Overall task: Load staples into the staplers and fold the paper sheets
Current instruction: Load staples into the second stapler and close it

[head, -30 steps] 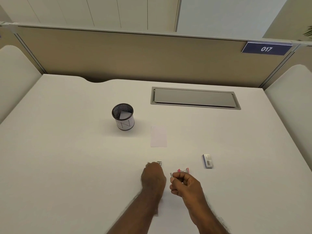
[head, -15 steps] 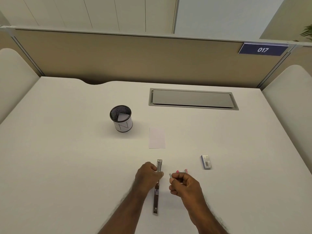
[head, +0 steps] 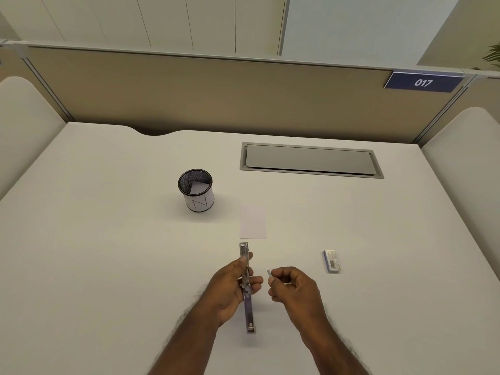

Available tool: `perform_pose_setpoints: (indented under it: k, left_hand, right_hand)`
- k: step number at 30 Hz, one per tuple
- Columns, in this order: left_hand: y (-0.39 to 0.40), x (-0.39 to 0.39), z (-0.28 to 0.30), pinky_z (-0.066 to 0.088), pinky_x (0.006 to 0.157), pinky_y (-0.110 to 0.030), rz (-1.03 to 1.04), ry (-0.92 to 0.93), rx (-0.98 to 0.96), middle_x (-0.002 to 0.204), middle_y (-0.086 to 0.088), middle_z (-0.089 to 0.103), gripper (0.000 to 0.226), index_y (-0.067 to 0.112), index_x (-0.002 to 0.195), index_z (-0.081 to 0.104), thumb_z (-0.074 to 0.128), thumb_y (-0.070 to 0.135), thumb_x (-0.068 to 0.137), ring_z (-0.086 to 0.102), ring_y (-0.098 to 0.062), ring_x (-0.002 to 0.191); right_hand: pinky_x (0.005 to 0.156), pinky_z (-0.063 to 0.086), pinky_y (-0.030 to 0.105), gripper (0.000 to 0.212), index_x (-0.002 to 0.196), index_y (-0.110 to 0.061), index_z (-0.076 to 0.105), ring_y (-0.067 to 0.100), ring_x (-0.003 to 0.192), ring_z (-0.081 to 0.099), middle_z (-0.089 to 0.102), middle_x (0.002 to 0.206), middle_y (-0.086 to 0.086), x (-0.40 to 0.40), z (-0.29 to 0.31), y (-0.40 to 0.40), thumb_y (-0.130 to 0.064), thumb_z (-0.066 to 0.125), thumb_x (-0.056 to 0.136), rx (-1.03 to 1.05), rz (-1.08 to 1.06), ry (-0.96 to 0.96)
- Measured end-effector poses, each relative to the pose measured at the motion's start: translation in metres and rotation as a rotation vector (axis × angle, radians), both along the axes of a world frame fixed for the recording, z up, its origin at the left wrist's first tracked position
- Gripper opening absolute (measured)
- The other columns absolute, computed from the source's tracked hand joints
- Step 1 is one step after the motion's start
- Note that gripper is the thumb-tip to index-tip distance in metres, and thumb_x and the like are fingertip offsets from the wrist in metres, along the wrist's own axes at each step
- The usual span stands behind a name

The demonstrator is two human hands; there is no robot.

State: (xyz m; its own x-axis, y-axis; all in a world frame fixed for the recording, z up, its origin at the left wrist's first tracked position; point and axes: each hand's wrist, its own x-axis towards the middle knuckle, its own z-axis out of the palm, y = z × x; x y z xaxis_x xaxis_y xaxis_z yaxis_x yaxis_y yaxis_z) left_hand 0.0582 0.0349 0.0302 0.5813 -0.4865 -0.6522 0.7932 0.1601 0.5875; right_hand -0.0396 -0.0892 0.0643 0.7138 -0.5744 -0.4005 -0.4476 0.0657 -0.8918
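White desk, beige partition behind. Dead centre at 6 o'clock, the stapler is swung fully open, a long metal strip with its channel exposed, gripped at the hinge by the left hand. At its 3 o'clock, the right hand pinches a short staple strip, not yet in. So loading looks barely underway. The paper lies flat, unfolded, at 12. Staple box sits out at 2, mesh cup at 11.
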Motion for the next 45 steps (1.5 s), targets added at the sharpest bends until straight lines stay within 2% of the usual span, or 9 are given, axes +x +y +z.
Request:
perform_pose_setpoints:
  k: [4,9,12,17,23,30,36,40,45]
  left_hand:
    - [0.001,-0.002,0.008,0.059,0.075,-0.045,-0.022,0.117,-0.166,0.086,-0.015,0.058,0.036,0.001,0.124,0.063,0.046,0.022,0.101,0.067,-0.029,0.078]
    - [0.001,-0.004,0.014,0.057,0.082,-0.044,-0.09,0.094,-0.269,0.12,-0.025,0.066,0.034,-0.003,0.119,0.065,0.049,0.019,0.098,0.07,-0.029,0.094]
    - [0.002,-0.004,0.017,0.056,0.085,-0.045,-0.123,0.084,-0.303,0.125,-0.027,0.063,0.033,-0.002,0.117,0.067,0.052,0.019,0.096,0.069,-0.031,0.101]
    - [0.002,-0.006,0.017,0.056,0.084,-0.046,-0.12,0.1,-0.316,0.114,-0.025,0.066,0.032,-0.002,0.117,0.066,0.05,0.016,0.097,0.071,-0.028,0.09]
    - [0.001,-0.008,0.018,0.057,0.079,-0.041,-0.142,0.068,-0.29,0.104,-0.021,0.07,0.039,-0.003,0.122,0.063,0.056,0.021,0.092,0.07,-0.029,0.092]
    - [0.001,-0.01,0.016,0.057,0.081,-0.041,-0.169,0.054,-0.315,0.097,-0.016,0.071,0.034,0.002,0.114,0.07,0.059,0.024,0.091,0.07,-0.024,0.085]
    - [-0.002,-0.017,0.015,0.054,0.092,-0.049,-0.2,0.051,-0.308,0.095,-0.018,0.066,0.037,-0.002,0.113,0.068,0.061,0.025,0.089,0.064,-0.028,0.089]
    - [-0.003,-0.018,0.013,0.038,0.107,-0.061,-0.193,0.099,-0.321,0.086,-0.016,0.062,0.04,-0.008,0.119,0.062,0.058,0.019,0.09,0.065,-0.027,0.081]
    - [-0.001,-0.015,0.017,0.038,0.109,-0.057,-0.21,0.118,-0.37,0.093,-0.017,0.068,0.033,-0.006,0.114,0.067,0.052,0.01,0.089,0.068,-0.026,0.083]
  right_hand:
    - [0.069,0.06,0.025,0.014,0.081,-0.031,0.068,0.008,0.07,0.071,0.073,0.077,-0.011,0.007,0.006,0.001,-0.018,0.074,0.082,-0.107,0.057,-0.007]
    - [0.061,0.052,0.011,0.009,0.081,-0.032,0.071,0.002,0.067,0.068,0.072,0.077,-0.019,0.012,0.016,-0.001,-0.025,0.076,0.081,-0.23,0.149,-0.034]
    - [0.062,0.049,0.007,0.006,0.086,-0.029,0.074,-0.003,0.068,0.065,0.072,0.078,-0.017,0.015,0.022,-0.004,-0.025,0.076,0.082,-0.325,0.237,-0.001]
    - [0.061,0.044,0.005,0.007,0.089,-0.029,0.075,-0.002,0.069,0.061,0.064,0.076,-0.021,0.021,0.033,-0.011,-0.026,0.073,0.083,-0.466,0.404,0.072]
    - [0.071,0.044,0.017,0.009,0.093,-0.03,0.074,0.004,0.076,0.057,0.062,0.086,-0.013,0.023,0.044,-0.011,-0.028,0.067,0.087,-0.648,0.56,0.125]
    - [0.069,0.044,0.022,0.008,0.086,-0.031,0.072,0.005,0.077,0.054,0.053,0.078,-0.014,0.025,0.056,-0.014,-0.03,0.064,0.086,-0.742,0.68,0.17]
    - [0.079,0.05,0.03,0.012,0.093,-0.026,0.073,0.014,0.09,0.06,0.065,0.097,-0.004,0.031,0.068,-0.014,-0.031,0.063,0.088,-0.74,0.781,0.251]
    - [0.083,0.047,0.027,0.017,0.102,-0.023,0.073,0.017,0.097,0.06,0.065,0.104,-0.001,0.033,0.068,-0.017,-0.028,0.061,0.091,-0.735,0.81,0.274]
    - [0.076,0.043,0.021,0.015,0.1,-0.028,0.073,0.008,0.084,0.057,0.066,0.098,-0.007,0.03,0.059,-0.017,-0.028,0.061,0.09,-0.719,0.74,0.225]
